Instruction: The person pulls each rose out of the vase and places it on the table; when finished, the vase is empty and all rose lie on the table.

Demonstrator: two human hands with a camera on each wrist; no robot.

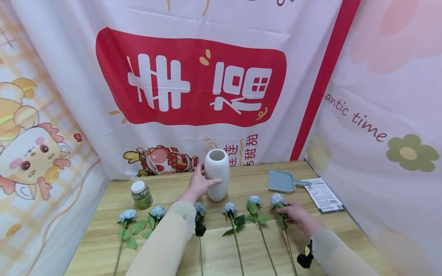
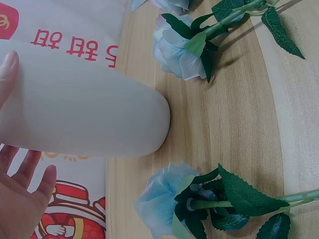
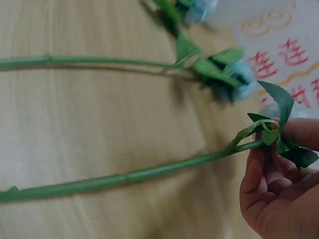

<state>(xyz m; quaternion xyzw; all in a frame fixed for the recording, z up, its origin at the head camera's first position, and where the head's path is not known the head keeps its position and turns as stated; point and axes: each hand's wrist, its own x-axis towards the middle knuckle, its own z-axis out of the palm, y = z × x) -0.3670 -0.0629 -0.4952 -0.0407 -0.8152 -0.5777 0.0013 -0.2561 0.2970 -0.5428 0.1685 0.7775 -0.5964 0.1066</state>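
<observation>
A white vase [image 1: 217, 172] stands upright near the back of the table. My left hand [image 1: 201, 184] holds it from the left side, thumb across the front and fingers behind. In the left wrist view the vase [image 2: 89, 104] lies between the thumb and the spread fingers [image 2: 46, 184]. At the right, my right hand [image 1: 299, 217] pinches a blue artificial rose [image 1: 277, 199] just under its bloom. The right wrist view shows its green stem [image 3: 134, 175] running left from the thumb and fingers, with the bloom mostly hidden behind the hand.
Several more blue roses lie in a row, including one rose [image 1: 229, 208] and another [image 1: 127, 215]. A lidded jar [image 1: 141, 195] stands at the left. A grey-blue dustpan [image 1: 282, 181] and a printed packet [image 1: 323, 195] lie back right. Fabric walls [image 1: 193, 145] enclose the table.
</observation>
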